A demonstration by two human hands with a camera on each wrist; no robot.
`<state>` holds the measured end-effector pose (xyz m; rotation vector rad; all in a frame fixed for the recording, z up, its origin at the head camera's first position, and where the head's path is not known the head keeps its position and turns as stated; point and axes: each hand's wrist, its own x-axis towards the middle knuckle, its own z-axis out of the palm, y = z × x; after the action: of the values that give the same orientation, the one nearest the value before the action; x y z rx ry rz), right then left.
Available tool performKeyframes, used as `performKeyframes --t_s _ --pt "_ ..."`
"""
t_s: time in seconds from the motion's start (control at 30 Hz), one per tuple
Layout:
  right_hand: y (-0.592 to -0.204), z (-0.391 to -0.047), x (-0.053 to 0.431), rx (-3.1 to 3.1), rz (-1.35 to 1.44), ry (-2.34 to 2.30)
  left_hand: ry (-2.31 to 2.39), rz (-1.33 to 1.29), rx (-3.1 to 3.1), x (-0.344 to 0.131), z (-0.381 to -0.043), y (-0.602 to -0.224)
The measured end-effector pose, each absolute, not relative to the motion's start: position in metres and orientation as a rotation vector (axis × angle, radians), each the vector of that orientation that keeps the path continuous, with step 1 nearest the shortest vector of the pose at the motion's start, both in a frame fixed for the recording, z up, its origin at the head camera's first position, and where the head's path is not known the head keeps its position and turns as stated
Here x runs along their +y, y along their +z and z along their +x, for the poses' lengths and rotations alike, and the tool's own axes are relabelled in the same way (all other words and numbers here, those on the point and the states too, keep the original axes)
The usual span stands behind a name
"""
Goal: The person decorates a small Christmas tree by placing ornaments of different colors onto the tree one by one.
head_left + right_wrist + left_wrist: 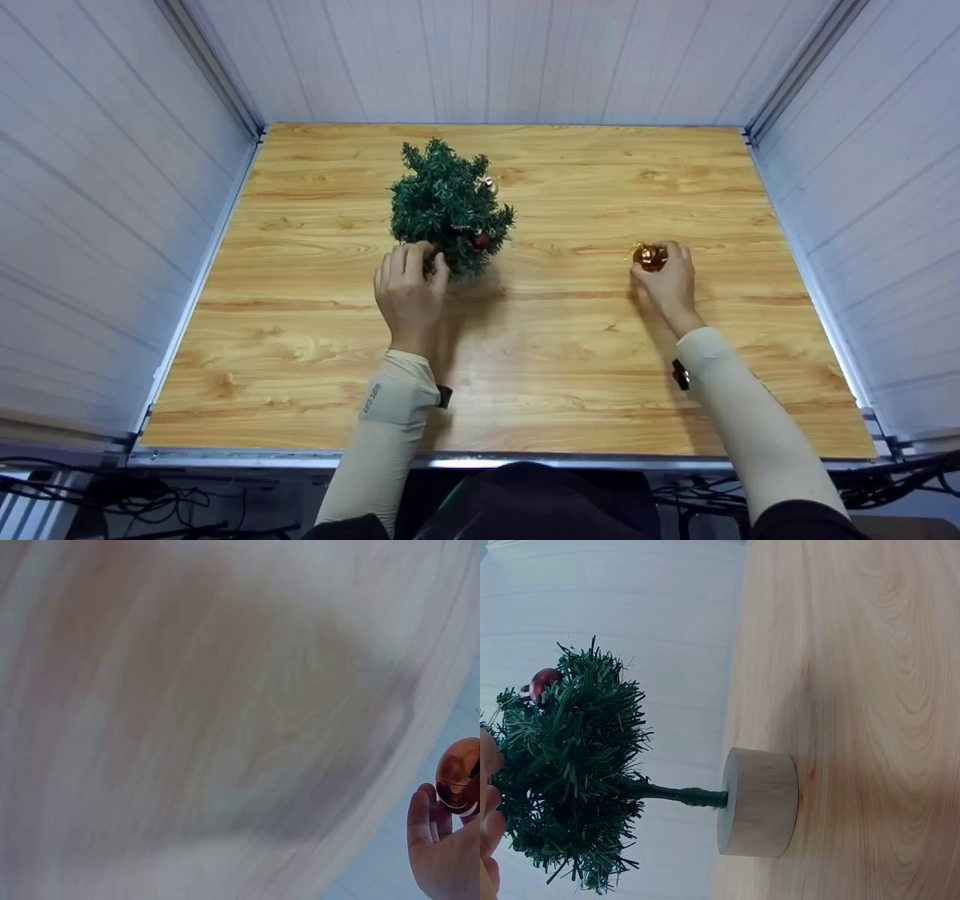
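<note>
A small artificial Christmas tree (448, 199) stands upright on its round wooden base (761, 802). Among its branches hang a dark red bauble (481, 241) and a pale, shiny bauble (490, 185). My left hand (409, 292) is at the tree's near left side, thumb and fingers bent among the lower branches; the fingertips are partly hidden, so whether they pinch anything is unclear. Off to the right, my right hand (670, 283) pinches a shiny copper bauble (649, 258) with a gold loop, held above the table. That bauble also shows at the right wrist view's right edge.
The wood-grain table (570, 360) is enclosed by white panel walls (517, 60) at the back and both sides. A metal frame edge (247, 457) runs along the front. Black cables (172, 495) hang below it at both front corners.
</note>
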<state>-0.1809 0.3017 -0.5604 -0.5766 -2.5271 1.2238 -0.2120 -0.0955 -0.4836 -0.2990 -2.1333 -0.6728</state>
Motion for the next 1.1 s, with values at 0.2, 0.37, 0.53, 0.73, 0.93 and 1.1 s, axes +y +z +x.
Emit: performKeyframes --t_s 0.2,0.37,0.53,0.73,0.93,1.1 --pt "-0.561 -0.177 0.295 -2.466 -0.575 1.239 -0.694 -0.297 -2.142 -0.096 -0.212 -0.483" --pt "-0.558 -0.174 0.290 -2.441 -0.591 1.251 -0.718 -0.295 -2.152 -0.095 -0.211 -0.483" --pt "-0.552 -0.172 0.285 -2.428 -0.576 1.243 -0.713 -0.294 -2.170 -0.094 -0.212 -0.482" --pt "-0.544 -0.171 0.277 -2.418 -0.537 1.248 -0.704 -0.292 -2.176 -0.093 -0.214 -0.483" --pt "-0.540 -0.169 0.266 -2.411 -0.507 1.276 -0.693 -0.284 -2.163 -0.095 -0.216 -0.484" --pt "-0.539 -0.167 0.259 -2.404 -0.482 1.304 -0.689 -0.284 -2.165 -0.097 -0.216 -0.485"
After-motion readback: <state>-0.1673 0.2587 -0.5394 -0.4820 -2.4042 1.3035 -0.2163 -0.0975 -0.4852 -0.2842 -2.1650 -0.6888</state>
